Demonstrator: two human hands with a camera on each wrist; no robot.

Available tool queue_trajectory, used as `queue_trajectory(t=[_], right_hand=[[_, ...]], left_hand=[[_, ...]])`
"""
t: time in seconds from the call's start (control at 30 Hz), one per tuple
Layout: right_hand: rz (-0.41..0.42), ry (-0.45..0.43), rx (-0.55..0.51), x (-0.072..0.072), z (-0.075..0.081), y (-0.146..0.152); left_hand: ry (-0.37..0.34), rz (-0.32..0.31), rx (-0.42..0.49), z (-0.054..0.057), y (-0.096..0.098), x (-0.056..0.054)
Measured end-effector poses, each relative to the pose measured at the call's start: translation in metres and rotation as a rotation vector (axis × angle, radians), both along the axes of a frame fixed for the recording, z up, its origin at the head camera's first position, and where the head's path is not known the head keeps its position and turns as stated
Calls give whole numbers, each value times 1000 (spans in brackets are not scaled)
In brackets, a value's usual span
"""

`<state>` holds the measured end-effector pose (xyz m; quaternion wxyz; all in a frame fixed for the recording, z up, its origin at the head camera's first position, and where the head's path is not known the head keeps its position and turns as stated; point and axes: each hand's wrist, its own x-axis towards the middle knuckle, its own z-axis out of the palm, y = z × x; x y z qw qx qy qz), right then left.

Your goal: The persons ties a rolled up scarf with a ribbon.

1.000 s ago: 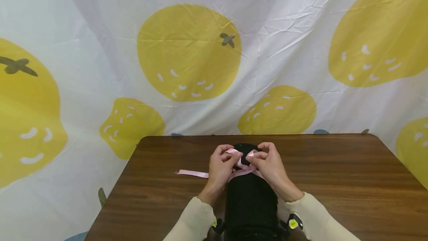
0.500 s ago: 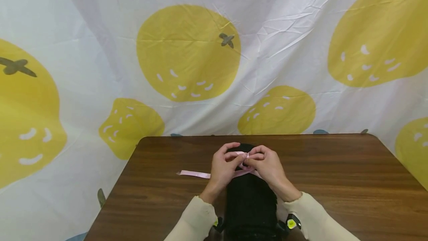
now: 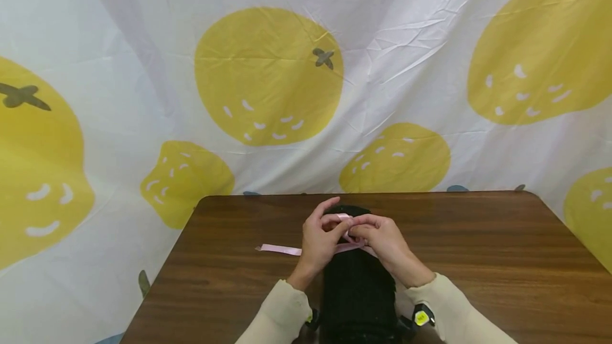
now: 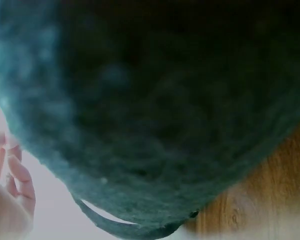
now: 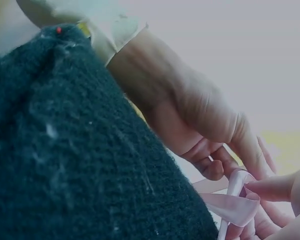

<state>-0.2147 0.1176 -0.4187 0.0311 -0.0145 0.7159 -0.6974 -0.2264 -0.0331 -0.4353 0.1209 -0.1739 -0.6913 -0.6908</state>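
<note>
A pink satin ribbon (image 3: 281, 249) crosses a long dark piece of knitted fabric (image 3: 358, 296); its loose tail reaches out to the left. My left hand (image 3: 317, 240) pinches one part of the ribbon between thumb and fingers, with its index finger raised. Close against it, my right hand (image 3: 384, 238) pinches the ribbon too, and the fingertips meet above the crossing. In the right wrist view, the looped ribbon (image 5: 232, 207) shows between both hands, beside the knitted fabric (image 5: 80, 140). The fabric (image 4: 165, 100) fills most of the left wrist view. Exactly how the loops pass is partly hidden by fingers.
All of this is on a brown wooden table (image 3: 229, 291) with rounded far corners. Behind it hangs a white cloth (image 3: 277, 174) printed with yellow fruit. A thin dark strip (image 4: 115, 225) curves along the fabric's edge in the left wrist view.
My hands have come together from a small gap, bringing the held parts of the ribbon to meet. My left index finger has lifted. The ribbon tail has shifted slightly to the right.
</note>
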Motion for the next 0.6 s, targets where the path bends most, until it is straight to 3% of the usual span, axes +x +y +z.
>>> queue_trajectory(t=[0.2,0.43,0.6], right_hand=[[67,-8,-61,-1,0,1],[130,-29,-108,0,2,3],[174,-36,-118,0,2,7]], left_hand=[[33,36,-28,21,-1,15],[-34,-32,-96,22,-4,14],[5,-56,-160,21,-5,14]])
